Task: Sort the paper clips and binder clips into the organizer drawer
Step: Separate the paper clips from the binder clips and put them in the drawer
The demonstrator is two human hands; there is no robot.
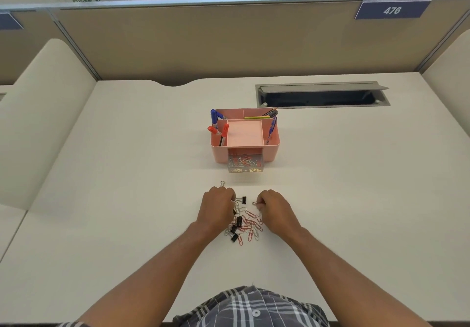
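Observation:
A pile of red and silver paper clips (250,225) mixed with black binder clips (238,222) lies on the white desk between my hands. My left hand (217,208) is closed on a black binder clip (242,199) by its wire handle. My right hand (276,209) pinches a red paper clip (255,203). A silver clip handle (222,183) pokes out past my left hand. Beyond the pile, the pink organizer (270,146) has its clear drawer (246,165) pulled open, with several paper clips inside.
Red and blue markers (218,128) and pencils (262,116) stand in the organizer's top compartments. A grey cable hatch (323,95) is open at the desk's far right. Beige partition walls close the back and both sides.

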